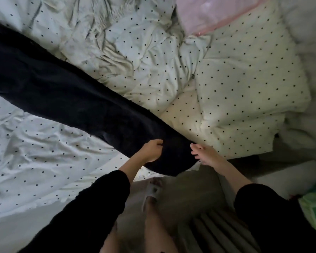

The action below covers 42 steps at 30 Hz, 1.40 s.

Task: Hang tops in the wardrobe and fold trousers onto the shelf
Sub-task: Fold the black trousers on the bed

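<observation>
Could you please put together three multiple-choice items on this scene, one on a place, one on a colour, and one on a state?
1. Where does the dark garment lie?
A. on the dotted bedding
B. on a hanger
C. on a shelf

2. What colour is the pillow at the top?
A. green
B. pink
C. black

3. What is the left hand doing?
A. hanging idle
B. gripping the garment's end
C. pressing the pillow

Answers: 1 A, it stretches across the bed; 2 B, pale pink fabric; 3 B, fingers curl on the cloth while the right hand is open beside it.
</observation>
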Each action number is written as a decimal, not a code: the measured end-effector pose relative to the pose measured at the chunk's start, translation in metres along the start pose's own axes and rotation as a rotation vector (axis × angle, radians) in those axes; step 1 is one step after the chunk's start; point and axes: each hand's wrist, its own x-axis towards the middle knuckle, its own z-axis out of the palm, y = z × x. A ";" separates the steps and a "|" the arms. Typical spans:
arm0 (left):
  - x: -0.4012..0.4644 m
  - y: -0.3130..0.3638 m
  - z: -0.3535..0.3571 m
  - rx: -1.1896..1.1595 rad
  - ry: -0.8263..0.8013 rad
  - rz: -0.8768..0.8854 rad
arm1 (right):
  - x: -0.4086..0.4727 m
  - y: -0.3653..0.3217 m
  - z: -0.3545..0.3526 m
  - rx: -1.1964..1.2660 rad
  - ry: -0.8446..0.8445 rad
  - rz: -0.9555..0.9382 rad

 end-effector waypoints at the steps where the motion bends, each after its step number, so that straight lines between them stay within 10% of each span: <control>1: 0.001 -0.009 -0.001 0.048 0.059 0.026 | 0.007 0.006 0.005 -0.038 0.012 -0.006; 9: 0.008 -0.080 -0.010 0.842 0.374 0.168 | 0.076 0.020 0.031 -0.699 0.342 -0.109; 16: 0.023 -0.098 0.005 1.101 0.351 0.139 | 0.076 0.037 0.029 -0.499 0.400 -0.067; 25: 0.015 -0.089 -0.024 0.912 0.494 0.080 | 0.079 0.019 0.004 -0.536 0.366 0.127; 30: 0.009 -0.106 -0.068 0.763 0.211 0.097 | 0.076 -0.038 0.037 -0.623 0.371 -0.115; 42: -0.016 -0.182 -0.208 0.718 0.414 0.088 | 0.069 -0.237 0.175 -0.860 0.393 -0.619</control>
